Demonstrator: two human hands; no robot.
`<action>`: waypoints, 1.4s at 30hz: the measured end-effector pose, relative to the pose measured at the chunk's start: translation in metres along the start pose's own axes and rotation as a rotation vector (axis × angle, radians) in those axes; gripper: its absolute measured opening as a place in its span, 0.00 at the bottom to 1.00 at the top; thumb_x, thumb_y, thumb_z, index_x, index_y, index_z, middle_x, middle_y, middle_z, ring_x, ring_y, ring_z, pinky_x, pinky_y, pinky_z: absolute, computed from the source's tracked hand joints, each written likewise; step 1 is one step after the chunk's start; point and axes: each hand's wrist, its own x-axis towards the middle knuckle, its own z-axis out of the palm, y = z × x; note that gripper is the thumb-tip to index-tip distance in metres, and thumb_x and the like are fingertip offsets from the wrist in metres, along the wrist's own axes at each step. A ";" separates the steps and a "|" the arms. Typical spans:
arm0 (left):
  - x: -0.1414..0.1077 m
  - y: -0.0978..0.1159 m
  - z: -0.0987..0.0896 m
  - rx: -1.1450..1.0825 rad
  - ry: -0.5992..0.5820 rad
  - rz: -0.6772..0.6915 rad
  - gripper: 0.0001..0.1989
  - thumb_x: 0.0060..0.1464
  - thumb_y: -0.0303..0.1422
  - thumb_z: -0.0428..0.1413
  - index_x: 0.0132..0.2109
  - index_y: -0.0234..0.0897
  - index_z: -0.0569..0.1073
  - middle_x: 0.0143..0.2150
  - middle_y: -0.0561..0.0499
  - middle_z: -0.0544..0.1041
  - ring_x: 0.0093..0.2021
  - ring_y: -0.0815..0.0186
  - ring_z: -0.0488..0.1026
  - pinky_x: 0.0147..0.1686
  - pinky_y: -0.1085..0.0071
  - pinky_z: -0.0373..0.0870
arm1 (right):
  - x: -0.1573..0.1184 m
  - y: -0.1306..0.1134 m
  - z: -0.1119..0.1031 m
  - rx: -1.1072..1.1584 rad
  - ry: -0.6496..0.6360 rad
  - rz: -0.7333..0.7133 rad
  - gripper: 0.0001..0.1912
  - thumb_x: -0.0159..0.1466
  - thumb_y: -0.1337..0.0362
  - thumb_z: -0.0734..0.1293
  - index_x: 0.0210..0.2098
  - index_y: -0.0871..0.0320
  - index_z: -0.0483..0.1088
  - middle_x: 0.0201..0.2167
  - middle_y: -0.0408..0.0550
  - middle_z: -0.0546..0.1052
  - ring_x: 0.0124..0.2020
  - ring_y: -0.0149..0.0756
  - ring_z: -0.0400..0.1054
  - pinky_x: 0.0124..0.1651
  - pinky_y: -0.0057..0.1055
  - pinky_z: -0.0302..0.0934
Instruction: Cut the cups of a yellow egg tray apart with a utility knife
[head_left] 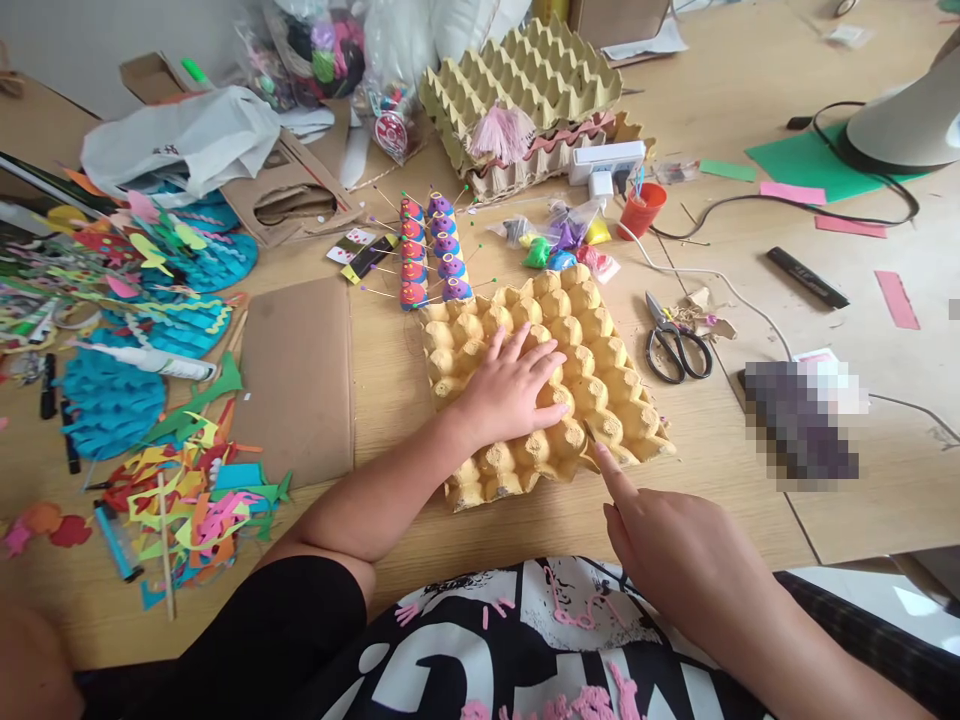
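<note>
A yellow cardboard egg tray (499,458) lies upside down on the table before me, its cups pointing up. My left hand (514,390) rests flat on the middle of it, fingers spread. At the tray's near right edge is my right hand (667,535), index finger stretched forward and the other fingers curled under. A thin dark blade, seemingly a knife (590,434), shows at that fingertip and enters the tray, where the edge is split. Its handle is hidden in the hand. Painted egg-cup caterpillars (414,255), red and purple with pin feelers, stand behind the tray.
Black-handled scissors (679,345) lie right of the tray. Stacked egg trays (517,85), a red cup (642,210) and bagged clay (562,240) are behind. Brown cardboard (296,375) and coloured paper scraps (202,500) cover the left. A white cable (720,275) crosses the right side.
</note>
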 end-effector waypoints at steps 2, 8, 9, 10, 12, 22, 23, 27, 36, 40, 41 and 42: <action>0.000 0.000 0.001 -0.004 0.007 0.006 0.36 0.67 0.52 0.54 0.74 0.40 0.65 0.79 0.48 0.61 0.81 0.39 0.47 0.79 0.38 0.38 | 0.002 -0.001 0.000 0.000 -0.018 0.002 0.40 0.69 0.73 0.63 0.79 0.66 0.51 0.22 0.45 0.80 0.24 0.37 0.75 0.23 0.35 0.36; 0.000 0.000 0.002 -0.007 0.017 0.002 0.36 0.67 0.53 0.54 0.74 0.40 0.65 0.79 0.48 0.61 0.81 0.40 0.46 0.79 0.38 0.37 | 0.006 -0.001 0.000 -0.005 0.003 0.011 0.40 0.68 0.73 0.62 0.79 0.65 0.52 0.23 0.46 0.79 0.24 0.35 0.74 0.24 0.34 0.39; 0.000 0.000 0.001 -0.006 0.012 0.000 0.36 0.67 0.53 0.54 0.74 0.39 0.65 0.79 0.48 0.61 0.81 0.40 0.46 0.79 0.38 0.37 | 0.006 0.000 0.001 -0.010 0.010 0.009 0.40 0.68 0.72 0.62 0.79 0.65 0.52 0.22 0.46 0.78 0.23 0.35 0.72 0.24 0.34 0.40; 0.000 0.000 0.001 -0.006 0.005 0.000 0.36 0.67 0.53 0.54 0.74 0.39 0.65 0.79 0.48 0.61 0.81 0.39 0.46 0.79 0.38 0.38 | 0.005 0.000 0.001 -0.017 0.016 0.006 0.40 0.69 0.72 0.62 0.79 0.64 0.53 0.21 0.45 0.77 0.22 0.35 0.71 0.24 0.33 0.40; 0.000 0.000 0.000 -0.010 -0.001 0.004 0.36 0.67 0.53 0.53 0.74 0.39 0.65 0.79 0.48 0.61 0.81 0.40 0.46 0.79 0.38 0.38 | 0.003 0.001 0.001 -0.028 0.019 0.001 0.40 0.69 0.71 0.62 0.79 0.63 0.52 0.19 0.44 0.75 0.20 0.34 0.68 0.24 0.32 0.41; 0.000 -0.001 0.002 -0.013 0.013 0.006 0.35 0.67 0.52 0.54 0.74 0.41 0.66 0.79 0.48 0.61 0.81 0.40 0.47 0.79 0.37 0.38 | 0.007 0.001 -0.007 -0.016 0.000 0.017 0.38 0.70 0.69 0.61 0.78 0.63 0.54 0.19 0.44 0.73 0.19 0.34 0.66 0.24 0.32 0.40; 0.000 -0.001 0.001 -0.012 0.011 0.006 0.35 0.67 0.52 0.54 0.74 0.40 0.66 0.79 0.48 0.61 0.81 0.40 0.47 0.79 0.37 0.38 | 0.005 0.002 -0.005 -0.017 0.007 0.017 0.39 0.69 0.69 0.62 0.79 0.63 0.54 0.18 0.43 0.73 0.19 0.34 0.66 0.24 0.32 0.40; 0.000 -0.001 0.001 -0.008 0.003 0.007 0.36 0.67 0.53 0.54 0.74 0.39 0.65 0.79 0.48 0.60 0.81 0.39 0.46 0.79 0.38 0.38 | 0.004 0.003 -0.005 -0.009 -0.028 0.001 0.41 0.68 0.69 0.63 0.79 0.62 0.52 0.18 0.43 0.73 0.20 0.35 0.67 0.25 0.33 0.41; 0.000 0.000 0.000 -0.012 0.002 0.004 0.36 0.67 0.52 0.54 0.74 0.39 0.65 0.79 0.48 0.61 0.81 0.39 0.46 0.79 0.37 0.38 | 0.004 0.004 -0.011 0.004 -0.073 0.006 0.42 0.68 0.70 0.63 0.80 0.63 0.51 0.22 0.46 0.79 0.24 0.37 0.74 0.24 0.35 0.40; 0.000 0.000 0.000 -0.002 0.000 0.004 0.37 0.67 0.53 0.54 0.75 0.38 0.65 0.79 0.49 0.60 0.81 0.39 0.46 0.79 0.37 0.38 | 0.010 0.006 -0.013 0.039 -0.076 -0.001 0.37 0.72 0.68 0.61 0.79 0.64 0.52 0.24 0.46 0.81 0.27 0.40 0.77 0.25 0.37 0.38; 0.000 0.000 0.000 0.000 0.000 0.002 0.37 0.67 0.53 0.54 0.75 0.38 0.65 0.79 0.49 0.60 0.81 0.39 0.46 0.79 0.37 0.38 | 0.013 0.006 -0.013 0.051 -0.063 0.007 0.36 0.73 0.66 0.60 0.79 0.63 0.53 0.25 0.47 0.81 0.28 0.40 0.77 0.25 0.37 0.38; 0.001 0.000 0.001 0.001 -0.001 -0.001 0.37 0.67 0.53 0.53 0.75 0.38 0.65 0.79 0.49 0.60 0.81 0.40 0.45 0.79 0.37 0.38 | 0.016 0.006 -0.014 0.062 -0.050 0.014 0.35 0.74 0.65 0.59 0.79 0.63 0.53 0.26 0.47 0.82 0.29 0.40 0.78 0.25 0.38 0.38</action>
